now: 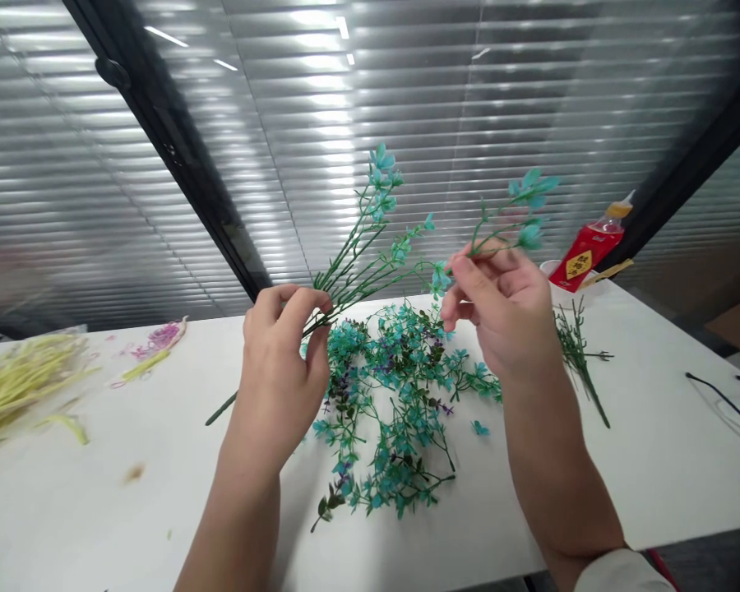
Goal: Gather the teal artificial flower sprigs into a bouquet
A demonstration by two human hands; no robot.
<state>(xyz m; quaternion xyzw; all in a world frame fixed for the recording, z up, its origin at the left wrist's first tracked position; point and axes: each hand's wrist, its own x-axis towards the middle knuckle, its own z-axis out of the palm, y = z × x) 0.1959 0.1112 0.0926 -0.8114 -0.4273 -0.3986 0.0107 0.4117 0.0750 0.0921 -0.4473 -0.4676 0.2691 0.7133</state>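
My left hand (287, 353) is closed round the green stem of an artificial branch (361, 275), which rises to the right with turquoise flowers on some of its twigs. The lower end of its stem sticks out at the left of my wrist. My right hand (499, 300) pinches a small sprig (534, 189) with turquoise flowers between thumb and fingers, right of the branch's tips. Below and between my hands, a loose pile of turquoise flower sprigs (407, 427) with some purple bits lies on the white table (129, 518).
Yellow strips (25, 386) and a pink-purple bundle (164, 335) lie at the left. On the right are a bare green stem (580, 353), a red bottle (592, 247) by a white bowl (576, 298), and black cable-like pieces (724, 403). Blinds stand behind the table.
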